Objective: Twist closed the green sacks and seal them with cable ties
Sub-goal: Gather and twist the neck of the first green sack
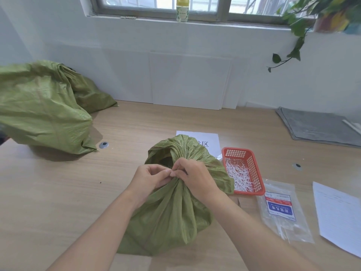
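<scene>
A green woven sack (172,216) stands on the wooden table in front of me, its neck gathered into a bunch. My left hand (148,178) and my right hand (192,177) meet at that neck, fingertips pinched together on something small and white, most likely a cable tie; it is almost hidden by the fingers. The sack's loose top (175,147) flares open above my hands. A red plastic basket (243,170) to the right holds several white cable ties (239,174).
Two more green sacks (43,106) lie piled at the back left. A clear packet of cable ties (283,210) and a white sheet (340,216) lie at the right. A printed paper (207,139) sits behind the sack. A grey mat (316,126) lies far right.
</scene>
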`<state>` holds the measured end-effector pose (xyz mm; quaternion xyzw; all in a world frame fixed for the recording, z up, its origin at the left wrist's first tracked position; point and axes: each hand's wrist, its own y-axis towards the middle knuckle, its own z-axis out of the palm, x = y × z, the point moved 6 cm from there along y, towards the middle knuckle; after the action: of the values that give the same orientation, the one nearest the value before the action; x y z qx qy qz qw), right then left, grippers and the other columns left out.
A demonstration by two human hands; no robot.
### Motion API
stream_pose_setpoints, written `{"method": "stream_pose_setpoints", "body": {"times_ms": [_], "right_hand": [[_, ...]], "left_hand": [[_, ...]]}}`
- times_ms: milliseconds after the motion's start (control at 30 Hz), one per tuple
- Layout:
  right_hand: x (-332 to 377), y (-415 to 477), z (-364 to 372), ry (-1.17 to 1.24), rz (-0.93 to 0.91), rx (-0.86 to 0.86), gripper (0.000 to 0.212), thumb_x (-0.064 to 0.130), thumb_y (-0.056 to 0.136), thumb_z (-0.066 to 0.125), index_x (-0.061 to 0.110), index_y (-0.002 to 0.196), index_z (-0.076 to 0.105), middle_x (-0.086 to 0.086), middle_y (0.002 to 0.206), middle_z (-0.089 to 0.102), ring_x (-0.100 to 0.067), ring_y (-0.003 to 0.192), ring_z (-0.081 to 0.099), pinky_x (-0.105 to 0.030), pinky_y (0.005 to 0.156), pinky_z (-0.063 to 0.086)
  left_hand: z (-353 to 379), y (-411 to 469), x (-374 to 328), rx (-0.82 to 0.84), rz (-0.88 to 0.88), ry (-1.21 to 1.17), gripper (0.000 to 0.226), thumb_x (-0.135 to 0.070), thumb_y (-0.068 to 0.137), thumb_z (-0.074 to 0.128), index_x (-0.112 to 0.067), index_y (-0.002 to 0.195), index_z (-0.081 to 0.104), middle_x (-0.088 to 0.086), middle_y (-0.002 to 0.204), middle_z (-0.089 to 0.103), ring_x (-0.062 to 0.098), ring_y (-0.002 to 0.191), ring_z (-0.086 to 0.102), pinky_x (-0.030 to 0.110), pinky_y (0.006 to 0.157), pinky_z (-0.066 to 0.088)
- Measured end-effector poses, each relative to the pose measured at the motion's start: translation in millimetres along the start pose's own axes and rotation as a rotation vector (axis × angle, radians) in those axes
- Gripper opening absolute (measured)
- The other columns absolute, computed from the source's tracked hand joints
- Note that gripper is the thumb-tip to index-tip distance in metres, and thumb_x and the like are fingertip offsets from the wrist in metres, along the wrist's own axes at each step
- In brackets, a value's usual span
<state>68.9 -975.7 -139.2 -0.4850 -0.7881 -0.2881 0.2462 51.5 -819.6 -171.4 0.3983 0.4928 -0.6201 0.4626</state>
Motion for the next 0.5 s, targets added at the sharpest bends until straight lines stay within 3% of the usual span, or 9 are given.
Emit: {"method": "stream_pose_setpoints", "body": {"times_ms": [200,300,400,500], "right_hand": [[10.5,-7.4,-5.0,-0.073,-0.071,0.038,0.022,0.033,0.097,0.067,0.019,0.095,0.05,-0.003,0.08,0.061,-0.023,0.075,0.053,-0.037,0.069,0.045],[12.6,-10.7,-2.5,-0.11,-0.114,0.044,0.017,0.03,0.098,0.066,0.014,0.099,0.059,-0.005,0.082,0.065,-0.023,0.079,0.053,-0.038,0.071,0.044],[7.7,-16.5,1.5,-0.18,-0.177,-0.06,0.015,0.024,0.099,0.066,0.011,0.095,0.072,-0.004,0.08,0.067,-0.021,0.076,0.052,-0.031,0.068,0.042],[2.5,-20.7,0.3,-0.169,-0.17,-0.151,0.014,0.022,0.097,0.069,0.011,0.09,0.075,-0.001,0.077,0.065,-0.015,0.074,0.046,-0.023,0.068,0.034]], "left_hand": [[2.6,-0.7,-1.9,0.084,-0.092,0.014,0.014,0.0,0.088,0.073,0.012,0.096,0.073,0.022,0.099,0.076,0.028,0.099,0.074,0.034,0.092,0.059],[3.0,-1.6,-4.3,0.093,-0.107,0.039,0.005,0.001,0.089,0.072,0.006,0.089,0.072,0.02,0.093,0.075,0.025,0.091,0.074,0.032,0.086,0.06],[2.6,-1.7,-5.9,0.077,-0.067,0.054,0.006,-0.001,0.093,0.069,0.001,0.087,0.069,0.018,0.092,0.074,0.023,0.089,0.073,0.033,0.088,0.061],[8.5,-0.9,-8.5,0.066,0.026,0.235,0.009,-0.005,0.096,0.068,-0.001,0.087,0.068,0.014,0.087,0.072,0.019,0.084,0.067,0.025,0.078,0.06]]}}
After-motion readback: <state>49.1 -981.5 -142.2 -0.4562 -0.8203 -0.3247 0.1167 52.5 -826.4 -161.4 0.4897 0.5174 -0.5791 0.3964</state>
